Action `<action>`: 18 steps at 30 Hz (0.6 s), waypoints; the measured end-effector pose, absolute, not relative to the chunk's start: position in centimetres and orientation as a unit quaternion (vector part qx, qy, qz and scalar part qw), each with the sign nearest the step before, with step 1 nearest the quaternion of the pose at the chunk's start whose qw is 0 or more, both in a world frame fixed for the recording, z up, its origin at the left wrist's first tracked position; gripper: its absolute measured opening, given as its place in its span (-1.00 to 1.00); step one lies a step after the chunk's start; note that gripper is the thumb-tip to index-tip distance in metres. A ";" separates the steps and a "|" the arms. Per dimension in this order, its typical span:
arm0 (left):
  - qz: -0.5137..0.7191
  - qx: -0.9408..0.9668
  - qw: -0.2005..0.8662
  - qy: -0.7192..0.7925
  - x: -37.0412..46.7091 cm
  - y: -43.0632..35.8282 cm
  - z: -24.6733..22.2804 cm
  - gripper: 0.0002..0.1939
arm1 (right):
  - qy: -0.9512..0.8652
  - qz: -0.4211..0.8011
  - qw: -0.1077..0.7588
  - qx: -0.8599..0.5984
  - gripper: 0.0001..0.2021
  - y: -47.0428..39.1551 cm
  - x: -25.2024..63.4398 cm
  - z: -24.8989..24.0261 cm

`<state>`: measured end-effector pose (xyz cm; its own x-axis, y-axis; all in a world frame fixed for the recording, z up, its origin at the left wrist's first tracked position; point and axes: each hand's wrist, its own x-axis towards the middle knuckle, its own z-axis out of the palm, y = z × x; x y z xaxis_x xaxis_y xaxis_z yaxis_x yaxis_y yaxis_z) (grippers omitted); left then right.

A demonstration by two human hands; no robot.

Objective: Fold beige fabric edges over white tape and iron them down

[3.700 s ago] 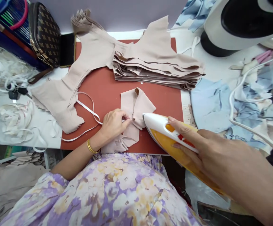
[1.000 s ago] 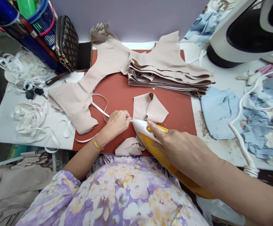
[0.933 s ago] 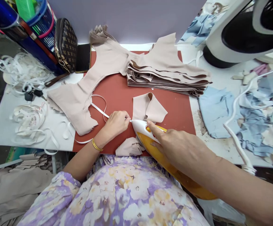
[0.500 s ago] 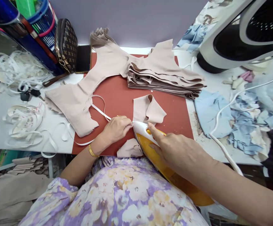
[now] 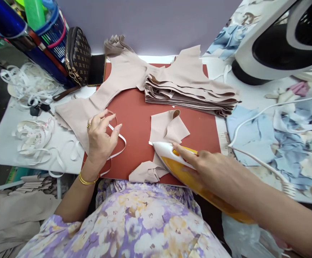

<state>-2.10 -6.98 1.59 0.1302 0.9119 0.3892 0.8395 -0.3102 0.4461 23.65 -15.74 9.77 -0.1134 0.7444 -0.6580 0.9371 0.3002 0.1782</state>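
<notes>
My right hand (image 5: 208,168) is wrapped round the handle of a yellow and white iron (image 5: 172,161). The iron's tip rests at the lower edge of a small beige fabric piece (image 5: 158,127), where a short white tape end (image 5: 150,143) sticks out. My left hand (image 5: 100,138) is raised over the left of the red-brown mat (image 5: 134,122), thumb and fingers apart and nothing seen in them. Close by it curls a thin white tape (image 5: 122,147). Another beige piece (image 5: 145,172) lies crumpled at the mat's front edge, partly behind the iron.
Stacked beige cut pieces (image 5: 190,95) cover the mat's back. At left are white tape coils (image 5: 34,132), a brown pouch (image 5: 79,57) and a dark phone (image 5: 97,70). A white and black appliance (image 5: 274,46), blue cloth scraps (image 5: 249,134) and a white cord (image 5: 255,157) occupy the right.
My left hand has let go at the iron's tip, moved left and spread its fingers. The iron has shifted slightly right and towards me, baring the short tape end.
</notes>
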 end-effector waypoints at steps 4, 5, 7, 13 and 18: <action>0.347 0.762 0.093 0.539 0.0 -6.6 2.0 -0.74 | 0.764 -0.127 0.307 0.553 -0.38 -13.4 23.1 9.8; 0.342 0.766 0.114 0.532 0.8 -6.4 2.1 -0.74 | 0.783 -0.113 0.279 0.544 -0.41 -12.7 22.8 9.8; 0.300 0.772 0.167 0.534 2.5 -6.0 2.2 -0.76 | 0.810 -0.094 0.230 0.531 -0.45 -12.1 22.5 9.7; 0.096 0.748 0.291 0.588 6.4 -6.9 1.3 -0.81 | 0.796 -0.125 0.179 0.565 -0.33 -17.6 28.8 7.9; 0.024 0.740 0.262 0.619 9.0 -7.9 1.0 -0.82 | 0.773 -0.144 0.031 0.617 -0.41 -23.7 38.6 5.8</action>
